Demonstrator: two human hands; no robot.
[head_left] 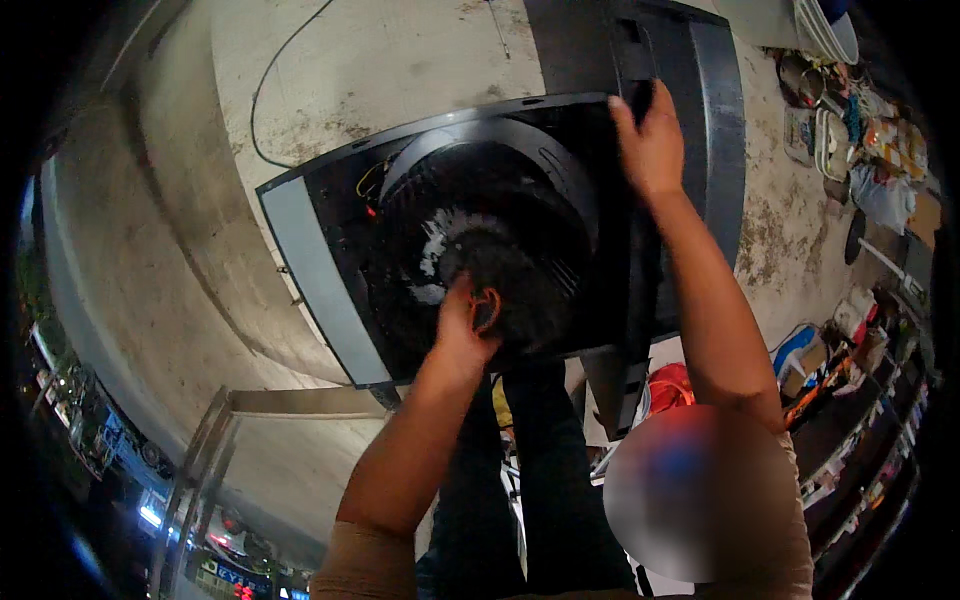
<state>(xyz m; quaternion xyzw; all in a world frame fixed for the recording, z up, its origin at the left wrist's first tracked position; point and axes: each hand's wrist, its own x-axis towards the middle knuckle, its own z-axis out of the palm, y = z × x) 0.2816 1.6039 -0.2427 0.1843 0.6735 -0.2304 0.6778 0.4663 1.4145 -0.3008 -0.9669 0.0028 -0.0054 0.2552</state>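
A large black appliance casing (617,270) with a pale grey side strip (330,290) lies tilted in front of me; it looks like an opened range hood. A curved housing (440,148) rises inside it around a dark round middle (535,285), too dim to make out. My left hand (468,325) reaches into that middle, fingers curled and partly hidden. Beside them shows a small orange loop (487,310). My right hand (653,145) grips the casing's far right edge, thumb and forefinger on either side. A thin yellow wire (366,182) sits inside at the left.
Another dark panel (722,130) lies beyond the casing at the right. A thin cable (254,115) curves over the stained concrete (390,50). Bags (885,195) and loose goods crowd the right side. Near my legs (560,480) is a red object (668,388). A blurred patch hides the lower right.
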